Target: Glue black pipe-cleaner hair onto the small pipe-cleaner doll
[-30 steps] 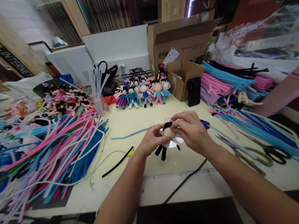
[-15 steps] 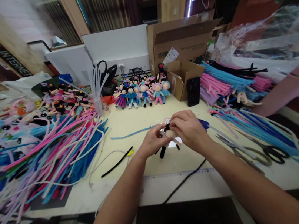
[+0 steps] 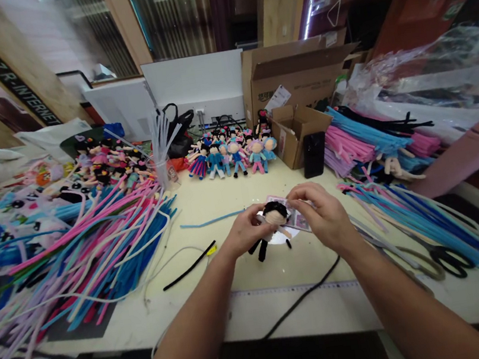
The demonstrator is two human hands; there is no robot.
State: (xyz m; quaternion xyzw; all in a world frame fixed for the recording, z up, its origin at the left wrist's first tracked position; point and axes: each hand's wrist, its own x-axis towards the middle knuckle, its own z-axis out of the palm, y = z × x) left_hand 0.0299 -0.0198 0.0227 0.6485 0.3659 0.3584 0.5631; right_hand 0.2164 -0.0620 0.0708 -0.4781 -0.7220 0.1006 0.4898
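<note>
A small pipe-cleaner doll with black hair, a pale face and black legs is held above the pale yellow table at the centre. My left hand grips its body from the left, fingers closed. My right hand sits just right of the doll's head, its fingertips pinched together near a small pink card lying behind the doll. What the right fingers pinch is too small to make out.
A big heap of coloured pipe cleaners covers the left side, more lie at the right. Finished dolls stand in a row at the back, by cardboard boxes and a black phone. Scissors lie at the right; a black pipe cleaner lies left of my hands.
My right hand has drawn away to the right, uncovering the doll's head and the pink card. The camera has tilted slightly.
</note>
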